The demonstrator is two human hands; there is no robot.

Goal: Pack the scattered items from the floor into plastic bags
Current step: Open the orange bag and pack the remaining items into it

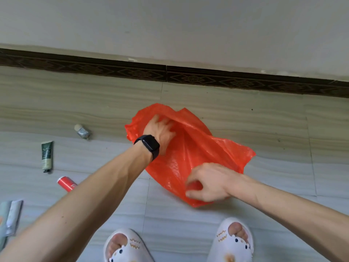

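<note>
A red plastic bag (196, 146) lies crumpled on the tiled floor in front of my feet. My left hand (160, 129), with a black watch on its wrist, reaches into the bag's far opening and its fingers curl into the plastic. My right hand (205, 182) pinches the near edge of the bag between thumb and fingers. To the left on the floor lie a small grey bottle (82, 131), a green tube (46, 156), a red-and-white tube (66, 184) partly behind my left forearm, and flat sachets (10, 217) at the left edge.
The wall with a dark patterned skirting (170, 74) runs across behind the bag. My feet in white slippers (233, 241) stand at the bottom of the view. Bare tiles lie to the right of the bag.
</note>
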